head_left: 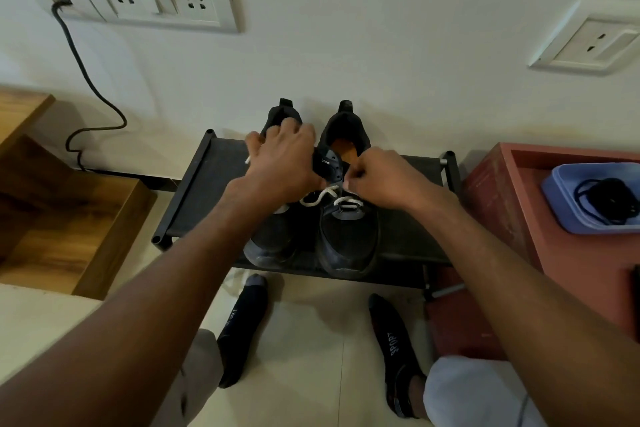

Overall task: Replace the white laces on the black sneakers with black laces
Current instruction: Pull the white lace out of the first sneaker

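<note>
Two black sneakers stand side by side on a low black rack (194,198), heels toward the wall. The right sneaker (348,239) carries a white lace (320,197) threaded only through its lower eyelets. My left hand (282,163) covers the middle of the left sneaker (273,243) and grips the tongue of the right one. My right hand (375,179) pinches the white lace at the right sneaker's eyelets. Another white lace end (248,159) pokes out left of my left hand. Black laces (606,199) lie coiled in a blue tray (561,205) at the right.
The blue tray sits on a red cabinet (512,218) right of the rack. A wooden unit (52,212) stands to the left. A black cable (86,80) hangs from the wall sockets. My socked feet (242,329) stand on the tiled floor in front of the rack.
</note>
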Demonstrator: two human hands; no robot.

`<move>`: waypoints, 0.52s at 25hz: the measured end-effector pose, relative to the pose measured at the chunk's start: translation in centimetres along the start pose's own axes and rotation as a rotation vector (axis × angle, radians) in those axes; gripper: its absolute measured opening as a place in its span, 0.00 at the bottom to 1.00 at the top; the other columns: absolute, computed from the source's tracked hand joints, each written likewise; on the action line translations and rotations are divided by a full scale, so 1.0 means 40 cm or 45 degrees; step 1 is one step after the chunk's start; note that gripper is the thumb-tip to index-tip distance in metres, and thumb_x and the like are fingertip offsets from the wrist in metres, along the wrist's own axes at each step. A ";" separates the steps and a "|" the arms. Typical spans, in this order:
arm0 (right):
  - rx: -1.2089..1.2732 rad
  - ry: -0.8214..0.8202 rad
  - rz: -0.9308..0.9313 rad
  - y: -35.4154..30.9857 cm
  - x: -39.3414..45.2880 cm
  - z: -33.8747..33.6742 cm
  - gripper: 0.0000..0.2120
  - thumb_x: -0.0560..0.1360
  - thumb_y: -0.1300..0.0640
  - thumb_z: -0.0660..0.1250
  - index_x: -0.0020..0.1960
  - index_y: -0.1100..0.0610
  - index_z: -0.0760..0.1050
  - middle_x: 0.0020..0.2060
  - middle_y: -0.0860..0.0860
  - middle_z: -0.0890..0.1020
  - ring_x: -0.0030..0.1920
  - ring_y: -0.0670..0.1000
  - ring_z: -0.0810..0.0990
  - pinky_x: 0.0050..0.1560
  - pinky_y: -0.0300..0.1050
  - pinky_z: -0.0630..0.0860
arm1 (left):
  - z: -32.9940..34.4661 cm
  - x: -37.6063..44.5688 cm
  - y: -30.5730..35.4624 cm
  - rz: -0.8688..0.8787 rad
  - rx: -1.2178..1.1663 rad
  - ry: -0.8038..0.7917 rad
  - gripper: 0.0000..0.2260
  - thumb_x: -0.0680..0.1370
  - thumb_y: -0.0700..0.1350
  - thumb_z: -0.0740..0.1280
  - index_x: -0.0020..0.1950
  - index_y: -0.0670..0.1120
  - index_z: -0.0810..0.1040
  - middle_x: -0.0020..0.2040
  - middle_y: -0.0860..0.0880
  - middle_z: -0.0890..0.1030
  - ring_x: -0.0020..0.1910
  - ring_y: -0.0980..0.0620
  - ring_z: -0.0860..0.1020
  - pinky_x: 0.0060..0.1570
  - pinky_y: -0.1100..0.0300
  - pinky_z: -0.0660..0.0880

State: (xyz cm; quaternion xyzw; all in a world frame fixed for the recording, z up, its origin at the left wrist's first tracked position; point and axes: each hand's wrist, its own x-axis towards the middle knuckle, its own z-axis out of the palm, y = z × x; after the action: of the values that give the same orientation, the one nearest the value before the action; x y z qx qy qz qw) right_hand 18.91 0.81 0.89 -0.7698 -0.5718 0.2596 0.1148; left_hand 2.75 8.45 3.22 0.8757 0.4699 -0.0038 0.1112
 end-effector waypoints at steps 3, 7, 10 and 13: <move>-0.013 -0.033 0.044 -0.002 0.000 0.025 0.03 0.77 0.52 0.76 0.49 0.51 0.85 0.45 0.50 0.86 0.43 0.51 0.84 0.49 0.51 0.83 | 0.030 0.009 0.023 0.264 0.011 -0.101 0.51 0.64 0.66 0.80 0.81 0.57 0.60 0.80 0.49 0.60 0.80 0.45 0.59 0.75 0.39 0.51; 0.049 0.132 0.101 -0.004 -0.004 0.027 0.01 0.76 0.50 0.76 0.47 0.46 0.87 0.42 0.45 0.86 0.42 0.49 0.84 0.45 0.48 0.82 | 0.108 0.013 0.025 0.275 0.149 -0.265 0.60 0.61 0.67 0.81 0.84 0.55 0.50 0.85 0.45 0.45 0.84 0.43 0.52 0.77 0.35 0.38; 0.438 0.370 0.398 0.006 -0.028 0.011 0.02 0.75 0.55 0.76 0.44 0.51 0.87 0.39 0.49 0.87 0.41 0.52 0.85 0.44 0.52 0.85 | 0.121 0.021 0.013 0.249 0.103 -0.215 0.64 0.60 0.66 0.82 0.84 0.53 0.47 0.86 0.46 0.45 0.84 0.44 0.51 0.78 0.36 0.37; 0.503 0.656 0.325 0.029 -0.062 -0.018 0.04 0.78 0.58 0.71 0.47 0.52 0.84 0.46 0.49 0.84 0.45 0.50 0.82 0.41 0.45 0.79 | 0.124 0.022 0.005 0.241 0.090 -0.195 0.68 0.59 0.67 0.82 0.84 0.51 0.40 0.86 0.49 0.46 0.84 0.46 0.51 0.78 0.36 0.36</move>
State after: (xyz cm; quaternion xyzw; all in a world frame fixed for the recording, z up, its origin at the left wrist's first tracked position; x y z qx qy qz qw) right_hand 19.73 -1.83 1.61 -0.8382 -0.3621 0.1746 0.3686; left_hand 3.89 8.07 -1.69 0.9166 0.3750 -0.0766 0.1157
